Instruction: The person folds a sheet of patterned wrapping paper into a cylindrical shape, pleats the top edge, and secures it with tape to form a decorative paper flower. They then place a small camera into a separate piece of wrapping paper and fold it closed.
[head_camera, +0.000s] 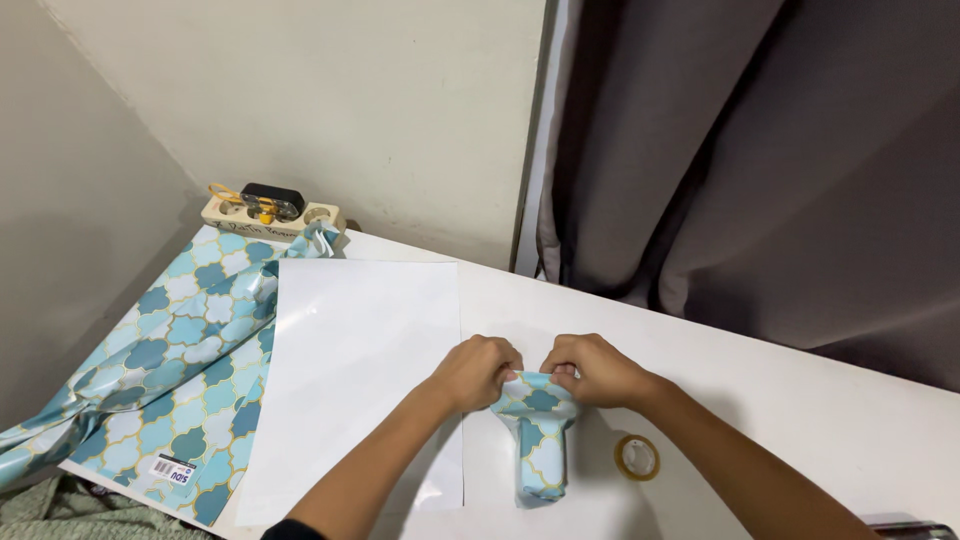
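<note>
Tape roll (637, 457): on the white table (800, 400), just right of the parcel.
Wrapped parcel (540, 440): small, blue-patterned, on the table before the person.
Left hand (478, 372): fingers curled tight, pinching the parcel's far paper end.
Right hand (592, 368): likewise pinching it.
White sheet (360, 350): flat, left.
Patterned wrapping paper (170, 370): far left.
Wooden holder (268, 212): against the wall, small items in it.

Even, soft indoor light from above; white table (800, 400) bright; faint glare on glossy white sheet (350, 340) and patterned wrapping paper (170, 370); soft shadows under forearms; focus sharp; curtain (760, 160) dimmer; slight wide-angle stretch at edges.
</note>
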